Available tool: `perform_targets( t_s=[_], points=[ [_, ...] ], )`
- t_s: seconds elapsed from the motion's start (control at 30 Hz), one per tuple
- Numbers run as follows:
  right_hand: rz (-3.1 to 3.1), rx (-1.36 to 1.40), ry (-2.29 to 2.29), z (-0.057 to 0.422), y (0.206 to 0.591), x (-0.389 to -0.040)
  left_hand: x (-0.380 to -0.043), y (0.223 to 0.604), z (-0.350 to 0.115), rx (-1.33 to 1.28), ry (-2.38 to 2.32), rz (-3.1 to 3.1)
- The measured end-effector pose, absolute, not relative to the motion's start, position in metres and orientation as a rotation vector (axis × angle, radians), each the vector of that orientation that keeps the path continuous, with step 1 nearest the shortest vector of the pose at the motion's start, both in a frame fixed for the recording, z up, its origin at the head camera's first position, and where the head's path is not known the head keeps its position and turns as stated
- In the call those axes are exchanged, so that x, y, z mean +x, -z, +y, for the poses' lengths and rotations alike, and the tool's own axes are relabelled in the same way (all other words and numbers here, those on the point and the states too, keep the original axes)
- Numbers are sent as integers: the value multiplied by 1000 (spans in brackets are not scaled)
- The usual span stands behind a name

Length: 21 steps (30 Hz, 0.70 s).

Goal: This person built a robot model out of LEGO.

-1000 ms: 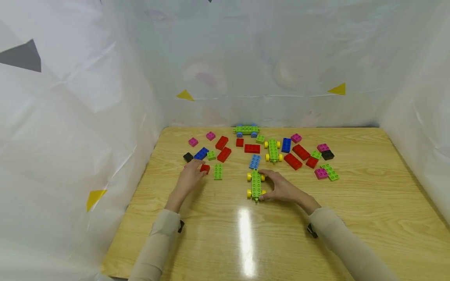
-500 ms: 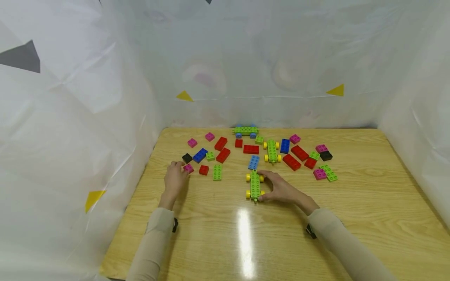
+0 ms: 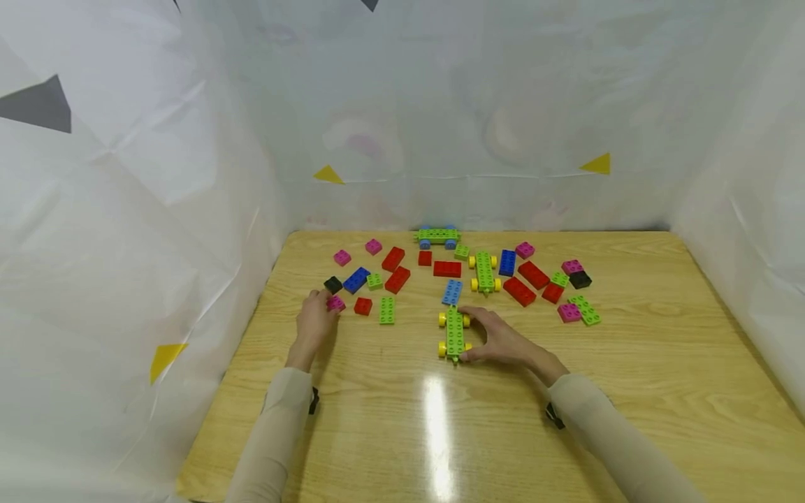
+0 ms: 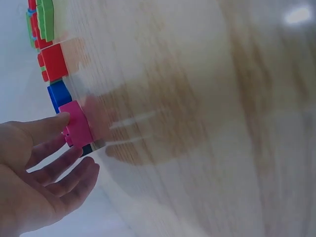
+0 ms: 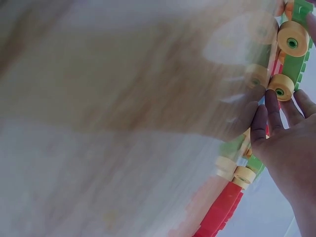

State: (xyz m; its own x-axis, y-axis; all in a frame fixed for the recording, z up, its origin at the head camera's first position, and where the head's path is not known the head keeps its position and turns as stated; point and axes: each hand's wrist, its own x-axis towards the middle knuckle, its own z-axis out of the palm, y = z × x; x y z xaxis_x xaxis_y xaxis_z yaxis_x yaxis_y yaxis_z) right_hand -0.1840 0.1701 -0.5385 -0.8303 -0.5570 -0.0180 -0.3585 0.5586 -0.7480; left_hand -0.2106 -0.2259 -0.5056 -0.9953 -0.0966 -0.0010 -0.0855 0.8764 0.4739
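In the head view my left hand (image 3: 314, 323) is over the left part of the table, its thumb and fingers about a pink 2x2 building brick (image 3: 336, 303). The left wrist view shows the thumb on one side of this pink brick (image 4: 79, 124), which the hand pinches. A black brick (image 3: 332, 284) lies just beyond the fingers. Near the middle, my right hand (image 3: 503, 340) grips a green wheeled base (image 3: 455, 334) with yellow wheels, thumb at its near end and fingers at the far end. The base stands on its wheels on the table.
Several loose bricks lie in an arc, among them a red brick (image 3: 363, 306), a flat green plate (image 3: 386, 311) and a light blue plate (image 3: 451, 292). Behind stand another yellow-wheeled base (image 3: 484, 272) and a blue-wheeled one (image 3: 438, 237). White sheeting (image 3: 440, 195) encloses the table.
My left hand has moved left from beside the red brick to the pink brick and now has its fingers on it. The right hand keeps its hold on the wheeled base.
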Motion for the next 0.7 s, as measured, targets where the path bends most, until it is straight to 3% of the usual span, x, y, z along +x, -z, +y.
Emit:
perform_targets(
  t_s=[0.7],
  points=[
    [2537,-777,1148,170,535,-184,-208,511,-223,11,1077,-2846]
  ],
)
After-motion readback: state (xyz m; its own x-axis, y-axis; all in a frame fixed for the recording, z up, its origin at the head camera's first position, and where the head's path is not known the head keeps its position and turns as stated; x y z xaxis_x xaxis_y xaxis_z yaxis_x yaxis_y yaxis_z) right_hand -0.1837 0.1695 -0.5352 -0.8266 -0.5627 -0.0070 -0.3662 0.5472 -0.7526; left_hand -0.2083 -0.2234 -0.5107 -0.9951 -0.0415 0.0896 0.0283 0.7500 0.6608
